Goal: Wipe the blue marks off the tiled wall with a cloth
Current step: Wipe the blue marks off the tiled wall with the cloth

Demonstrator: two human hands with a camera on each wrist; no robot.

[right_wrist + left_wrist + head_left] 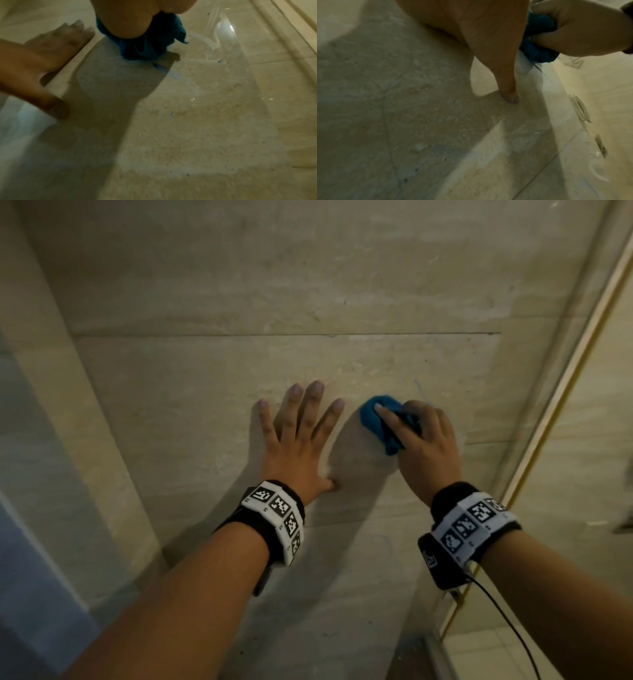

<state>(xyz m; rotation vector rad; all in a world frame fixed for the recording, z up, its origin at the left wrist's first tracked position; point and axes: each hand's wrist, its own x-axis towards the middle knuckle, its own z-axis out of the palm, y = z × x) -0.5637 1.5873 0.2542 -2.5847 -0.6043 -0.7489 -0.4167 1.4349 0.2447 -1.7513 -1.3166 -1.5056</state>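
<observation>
A bunched blue cloth [376, 419] is pressed against the beige tiled wall [239, 285], gripped by my right hand [416, 436]. The cloth [147, 47] bulges out below that hand [137, 20] in the right wrist view. A faint blue mark [420, 390] curves on the tile just above the right hand, and a pale blue streak [180, 77] trails from the cloth's edge. My left hand [298, 433] lies flat on the wall beside the cloth, fingers spread and straight. Its thumb [508, 86] touches the tile, with the cloth [537, 51] and right hand [583, 29] close by.
A gold-edged glass partition [561, 405] runs down the right side, close to my right arm. A grout line [274, 334] crosses the wall above both hands. A wall corner [51, 371] stands at the left. A black cable [507, 621] hangs from the right wristband.
</observation>
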